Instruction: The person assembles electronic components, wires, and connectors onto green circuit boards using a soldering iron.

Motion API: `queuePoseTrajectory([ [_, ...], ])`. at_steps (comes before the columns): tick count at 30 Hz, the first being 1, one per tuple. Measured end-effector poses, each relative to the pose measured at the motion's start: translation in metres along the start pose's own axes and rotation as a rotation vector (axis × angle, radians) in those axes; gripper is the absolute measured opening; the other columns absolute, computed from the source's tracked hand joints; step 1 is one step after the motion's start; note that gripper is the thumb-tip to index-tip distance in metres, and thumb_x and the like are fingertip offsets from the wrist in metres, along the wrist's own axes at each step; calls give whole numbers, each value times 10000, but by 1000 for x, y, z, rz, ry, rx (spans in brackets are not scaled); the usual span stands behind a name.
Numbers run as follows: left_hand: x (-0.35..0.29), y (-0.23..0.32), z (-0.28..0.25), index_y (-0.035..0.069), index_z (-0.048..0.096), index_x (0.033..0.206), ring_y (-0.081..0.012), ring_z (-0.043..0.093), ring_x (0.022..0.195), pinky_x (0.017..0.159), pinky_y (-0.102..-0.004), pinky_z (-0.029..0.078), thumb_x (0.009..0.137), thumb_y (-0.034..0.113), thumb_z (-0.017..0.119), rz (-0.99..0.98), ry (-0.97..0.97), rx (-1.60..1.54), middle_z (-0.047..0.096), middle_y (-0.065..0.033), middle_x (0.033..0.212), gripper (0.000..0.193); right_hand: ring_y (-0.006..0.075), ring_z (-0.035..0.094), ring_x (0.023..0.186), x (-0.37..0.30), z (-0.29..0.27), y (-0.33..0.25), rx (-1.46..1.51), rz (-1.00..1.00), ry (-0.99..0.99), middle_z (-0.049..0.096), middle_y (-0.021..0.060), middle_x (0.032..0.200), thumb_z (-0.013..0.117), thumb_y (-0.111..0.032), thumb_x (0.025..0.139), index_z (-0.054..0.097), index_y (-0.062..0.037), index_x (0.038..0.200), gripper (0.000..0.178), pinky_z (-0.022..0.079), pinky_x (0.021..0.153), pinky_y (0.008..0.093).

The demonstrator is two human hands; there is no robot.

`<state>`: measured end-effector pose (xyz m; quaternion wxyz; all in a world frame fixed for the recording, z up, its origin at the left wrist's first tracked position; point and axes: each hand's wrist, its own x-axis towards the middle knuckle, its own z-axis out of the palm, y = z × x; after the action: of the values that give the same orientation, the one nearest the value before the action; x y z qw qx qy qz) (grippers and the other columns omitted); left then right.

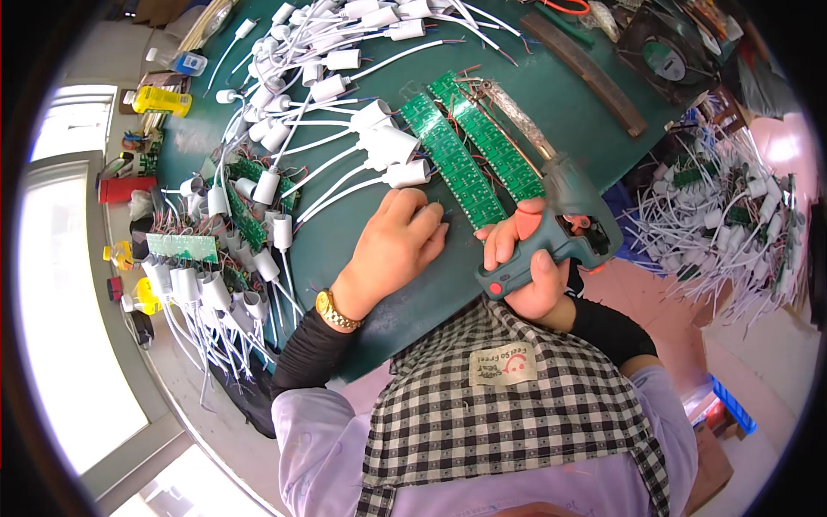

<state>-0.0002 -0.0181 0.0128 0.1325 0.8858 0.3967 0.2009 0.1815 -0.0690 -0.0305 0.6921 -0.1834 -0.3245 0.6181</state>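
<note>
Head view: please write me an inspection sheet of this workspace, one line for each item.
Surface: dark green table, crowded.
Job's things: glue gun; two green circuit board strips with red wires.
Clutter: white lamp sockets in heaps, yellow bottle, red can, dark fan.
Grippers: right hand grips the glue gun; left hand rests on the table beside the strips.
Cables: white leads tangled among sockets.
Surroundings: more wired sockets piled right; bright window left.

A small electronics assembly workshop: a green workbench (551, 95) crowded from 9 to 12 o'clock with white wired lamp sockets (379, 146), green circuit board strips (452, 159) at centre, more wired sockets heaped (732, 215) at 3 o'clock.
</note>
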Motion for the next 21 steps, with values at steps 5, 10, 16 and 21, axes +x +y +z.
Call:
queuePoseTrajectory([
  [5,0,-6,7,9,596,899,-267,561,766,631,-361,478,641,-26,696,78,149,34,548,-105,877,278,183,554,733,-2,-2,1,-21,9,-31,529,75,809,527,-348,885,320,-55,1292,542,408,876,431],
  [10,9,-4,4,28,605,869,-249,556,744,637,-351,447,615,-15,704,145,243,72,566,-79,897,276,186,561,733,-3,0,0,-23,24,-14,532,73,806,539,-341,882,320,-55,1291,545,415,863,433],
  [16,24,-12,14,69,626,824,-205,522,884,784,-379,352,596,69,716,92,405,229,586,-22,948,245,192,569,740,-6,4,-7,-81,9,-37,544,83,823,548,-312,879,310,-56,1299,546,432,835,434],
  [21,26,-17,19,74,630,789,-207,520,868,796,-383,347,591,64,714,85,403,200,581,1,945,215,197,570,758,-6,1,-20,-45,-54,-96,559,112,870,550,-203,870,290,-52,1316,538,470,768,410],
])
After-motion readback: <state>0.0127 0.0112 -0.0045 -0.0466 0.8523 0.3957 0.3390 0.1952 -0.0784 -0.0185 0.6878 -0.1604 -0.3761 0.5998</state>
